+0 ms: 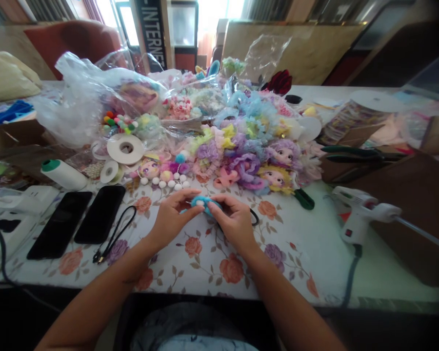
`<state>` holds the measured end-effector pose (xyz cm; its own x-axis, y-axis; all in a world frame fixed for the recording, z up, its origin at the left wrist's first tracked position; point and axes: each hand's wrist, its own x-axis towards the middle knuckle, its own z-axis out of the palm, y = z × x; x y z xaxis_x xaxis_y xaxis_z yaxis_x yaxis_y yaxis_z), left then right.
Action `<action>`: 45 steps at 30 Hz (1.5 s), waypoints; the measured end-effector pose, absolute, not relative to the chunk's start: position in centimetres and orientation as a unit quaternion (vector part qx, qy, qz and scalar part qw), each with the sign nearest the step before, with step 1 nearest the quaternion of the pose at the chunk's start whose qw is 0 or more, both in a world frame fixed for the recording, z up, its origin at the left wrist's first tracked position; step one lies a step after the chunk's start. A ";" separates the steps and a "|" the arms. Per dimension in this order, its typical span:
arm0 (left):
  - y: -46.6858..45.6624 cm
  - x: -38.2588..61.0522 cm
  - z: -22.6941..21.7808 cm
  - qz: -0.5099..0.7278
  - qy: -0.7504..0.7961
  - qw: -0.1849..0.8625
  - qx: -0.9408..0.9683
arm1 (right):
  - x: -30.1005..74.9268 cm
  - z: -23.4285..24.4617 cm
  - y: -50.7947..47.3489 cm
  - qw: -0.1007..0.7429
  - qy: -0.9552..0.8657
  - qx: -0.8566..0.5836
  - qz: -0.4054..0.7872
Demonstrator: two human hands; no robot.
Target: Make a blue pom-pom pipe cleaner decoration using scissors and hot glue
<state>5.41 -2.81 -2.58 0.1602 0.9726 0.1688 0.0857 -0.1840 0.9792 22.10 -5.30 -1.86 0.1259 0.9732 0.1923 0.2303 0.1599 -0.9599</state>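
Over the flowered tablecloth (190,273), both hands pinch a small light-blue fuzzy piece (207,199) with a white round part at its left. My left hand (173,217) has its thumb and fingers closed on the left side of it. On the right side, the thumb and fingers of my right hand (236,222) press on the blue part. The exact kind of the piece is too small to make out. A black cord loop (255,217) shows just beside my right hand, partly hidden by it.
A hot glue gun (364,212) stands at the right beside a cardboard box (413,209). Two phones (100,214) and a black strap (119,234) lie left. Behind are doll heads (276,178), ribbon rolls (125,149), a thread cone (64,175) and plastic bags (76,97).
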 end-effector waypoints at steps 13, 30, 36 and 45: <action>-3.2 5.5 -2.1 0.514 0.430 0.349 0.655 | 22.1 -1.9 -5.4 0.512 -0.571 -0.535 0.355; -2.8 5.4 -3.5 0.547 0.368 0.240 0.713 | 21.6 -2.2 -5.4 0.518 -0.586 -0.537 0.316; -2.8 5.5 -3.5 0.541 0.349 0.242 0.726 | 21.6 -2.1 -5.4 0.518 -0.566 -0.552 0.327; -2.8 5.4 -3.5 0.527 0.348 0.236 0.738 | 21.5 -2.2 -5.5 0.519 -0.532 -0.553 0.377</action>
<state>5.40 -2.81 -3.48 0.2013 0.7629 0.6143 0.2663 -0.6462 0.7152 21.54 -5.49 -2.17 0.1503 0.9791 0.1367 0.1968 0.1059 -0.9747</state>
